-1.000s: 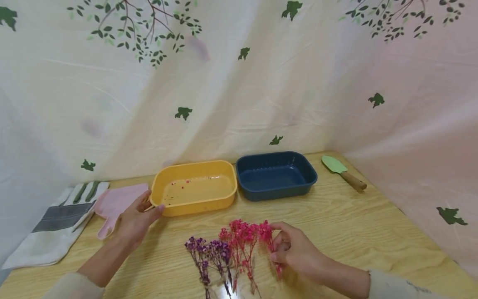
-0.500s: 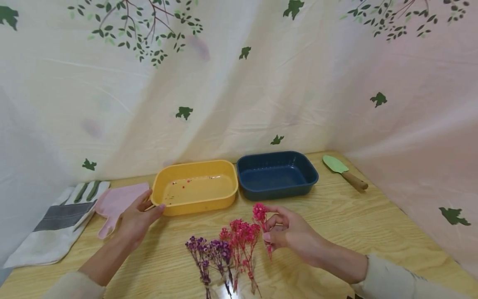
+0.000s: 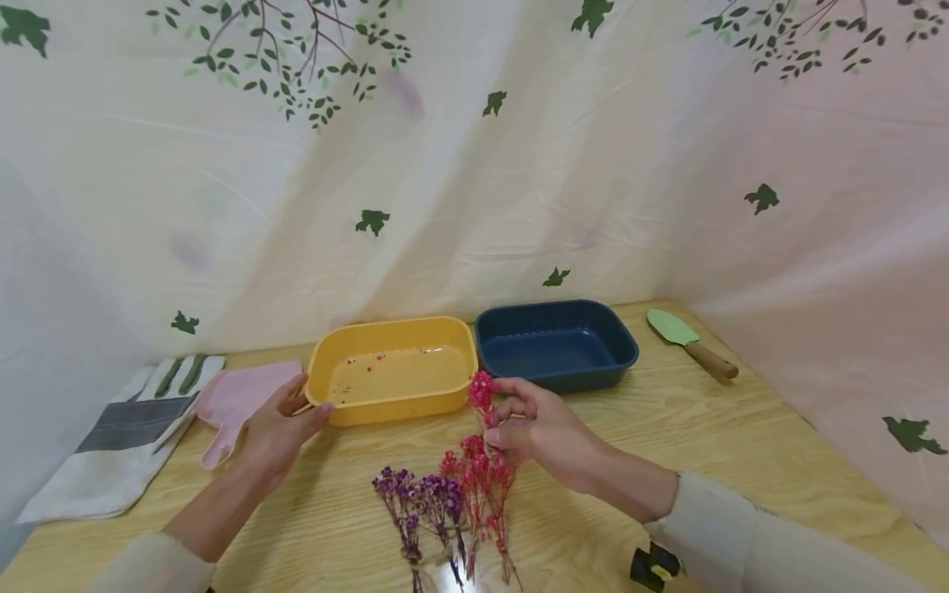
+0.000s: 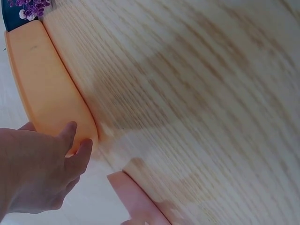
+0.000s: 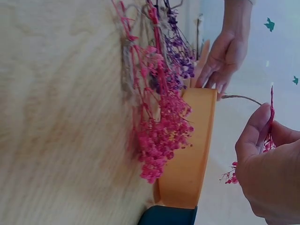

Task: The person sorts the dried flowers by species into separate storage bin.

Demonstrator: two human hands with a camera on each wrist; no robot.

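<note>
My right hand pinches a small sprig of pink dried flowers by its stems, raised above the table just in front of the yellow basin. My left hand holds the near left corner of the yellow basin, thumb on the front side and fingers on the left side. A few red and dark bits lie on the basin's floor. Below my right hand are more pink dried flowers, their stems toward me. Beside them on the left lie purple dried flowers in tied bunches.
A dark blue basin stands right of the yellow one. A green trowel with a wooden handle lies at the far right. At the left are a pink dustpan-like scoop and white-grey gloves. A printed cloth hangs behind.
My right hand has lifted the pink sprig from beside the other flowers and carried it left and away from me toward the yellow basin. The left hand stays on the basin's corner.
</note>
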